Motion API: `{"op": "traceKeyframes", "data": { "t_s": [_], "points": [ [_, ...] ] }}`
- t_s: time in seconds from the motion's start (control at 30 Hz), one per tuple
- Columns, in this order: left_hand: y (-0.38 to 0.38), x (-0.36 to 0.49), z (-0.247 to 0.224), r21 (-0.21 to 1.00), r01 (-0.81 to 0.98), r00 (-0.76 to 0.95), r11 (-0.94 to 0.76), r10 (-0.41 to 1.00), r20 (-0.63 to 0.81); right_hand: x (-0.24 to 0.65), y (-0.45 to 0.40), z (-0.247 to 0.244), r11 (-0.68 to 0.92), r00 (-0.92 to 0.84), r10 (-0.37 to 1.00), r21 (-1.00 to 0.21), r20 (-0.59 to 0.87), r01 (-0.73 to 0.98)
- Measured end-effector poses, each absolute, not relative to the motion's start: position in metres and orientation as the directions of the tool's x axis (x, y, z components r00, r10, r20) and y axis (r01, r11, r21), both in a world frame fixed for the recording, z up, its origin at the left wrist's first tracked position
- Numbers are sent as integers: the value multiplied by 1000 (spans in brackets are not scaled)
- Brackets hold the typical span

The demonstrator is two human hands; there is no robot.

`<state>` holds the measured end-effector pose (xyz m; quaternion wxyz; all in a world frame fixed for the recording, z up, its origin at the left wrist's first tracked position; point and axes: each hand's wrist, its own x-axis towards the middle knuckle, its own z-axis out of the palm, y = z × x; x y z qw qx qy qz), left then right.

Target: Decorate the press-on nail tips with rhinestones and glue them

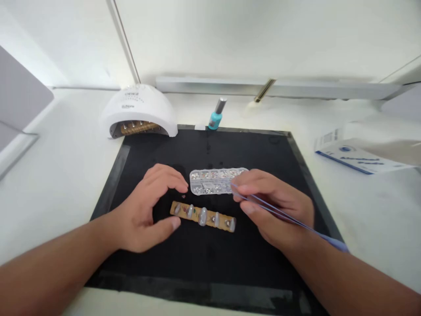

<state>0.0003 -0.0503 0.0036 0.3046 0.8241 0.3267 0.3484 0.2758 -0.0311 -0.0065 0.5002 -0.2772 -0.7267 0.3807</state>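
My right hand [274, 202] pinches a pair of blue-purple tweezers [289, 216], their tips over the right part of a clear compartment box [210, 181]. Tiny rhinestones fill the box's small compartments; the hand hides its right end. Nearer to me lies a tan strip [197, 216] with several greyish, glossy false nails [203, 216] mounted along it. My left hand [149, 208] rests on the mat at the strip's left end, thumb and fingers apart, with nothing between them. A tiny dark bit [183, 196] lies near its fingertips. Whether the tweezers hold a stone is too small to tell.
A black mat [204, 267] lies under everything. Behind it stand a white nail lamp [138, 105] with another nail strip [138, 127] inside, a turquoise polish bottle [215, 119] and a gold stick-like object [265, 91]. On the right is a white-and-blue packet [362, 156].
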Motion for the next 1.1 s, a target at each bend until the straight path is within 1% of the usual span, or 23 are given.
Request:
{"op": "traceKeyframes", "data": {
  "t_s": [0.03, 0.1, 0.23, 0.37, 0.43, 0.5, 0.57, 0.6, 0.63, 0.73, 0.83, 0.97, 1.03, 1.1],
  "points": [
    [-48, 0, 3, 713, 330, 515, -619, 751, 413, 274, -30, -8, 551, -316, 796, -834, 516, 28],
    [-44, -1, 1, 712, 375, 442, -594, 790, 426, 270, -29, -10, 535, -275, 819, -843, 504, 48],
    [-42, -1, -5, 752, 457, 310, -475, 877, 366, 262, -31, -2, 530, -209, 836, -845, 508, 68],
    [-51, -5, 4, 782, 464, 253, -417, 908, 335, 261, -43, 32, 549, -177, 827, -834, 534, 47],
    [-54, -6, 20, 784, 472, 293, -404, 910, 293, 267, -51, 57, 544, -206, 825, -838, 526, 37],
    [-50, -4, 37, 759, 508, 403, -407, 891, 208, 277, -56, 81, 555, -307, 801, -830, 513, 61],
    [-36, 1, 50, 673, 532, 535, -513, 820, 202, 289, -54, 98, 575, -381, 781, -808, 495, 130],
    [-27, 5, 53, 639, 547, 579, -541, 796, 177, 295, -51, 102, 560, -393, 793, -811, 466, 169],
    [-16, 10, 54, 624, 539, 616, -566, 770, 167, 300, -45, 105, 559, -406, 792, -810, 457, 179],
    [16, 26, 47, 605, 473, 734, -640, 667, 131, 307, -22, 99, 548, -443, 777, -826, 447, 128],
    [37, 41, 34, 585, 410, 816, -699, 568, 107, 304, -1, 86, 490, -497, 769, -870, 403, 52],
    [47, 46, 18, 591, 360, 850, -722, 515, 111, 297, 12, 65, 305, -582, 774, -952, 249, -1],
    [49, 44, 11, 620, 326, 854, -714, 503, 131, 296, 15, 53, 219, -609, 774, -976, 173, 1],
    [51, 41, 7, 645, 291, 855, -706, 495, 156, 297, 17, 42, 172, -624, 773, -985, 118, 26]
  ]
}}
